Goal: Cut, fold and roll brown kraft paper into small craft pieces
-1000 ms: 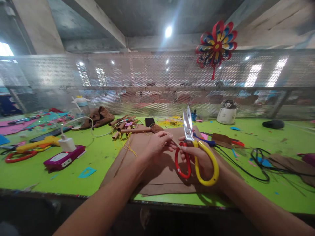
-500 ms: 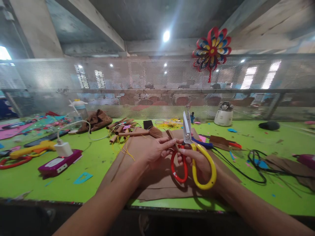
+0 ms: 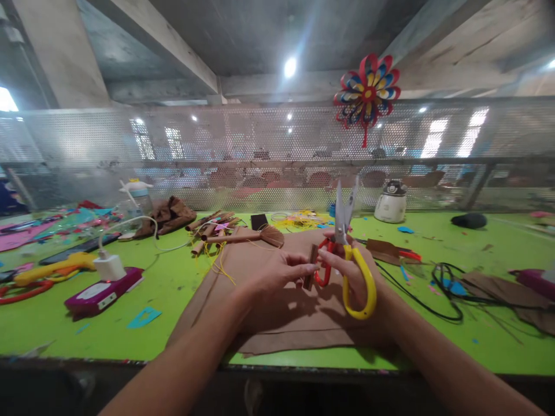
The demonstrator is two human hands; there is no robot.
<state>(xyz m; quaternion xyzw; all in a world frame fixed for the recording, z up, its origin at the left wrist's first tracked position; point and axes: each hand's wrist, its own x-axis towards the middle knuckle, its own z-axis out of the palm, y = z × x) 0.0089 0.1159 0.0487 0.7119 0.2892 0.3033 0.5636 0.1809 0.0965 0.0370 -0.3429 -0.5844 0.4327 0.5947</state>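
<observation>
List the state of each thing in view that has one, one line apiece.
Scissors: in the right hand, blades apart, tips up
Folded brown piece: pinched in the left hand's fingers
Brown sheet: spread out
White charger: plugged into the purple power strip
White jug: upright, lidded
Paper flower: raised

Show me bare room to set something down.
Green table between the purple power strip and brown paper, behind the cyan scrap; also front right, nearer than the black cable, bar a blue speck. Crowded: back left, around brown tubes.
</observation>
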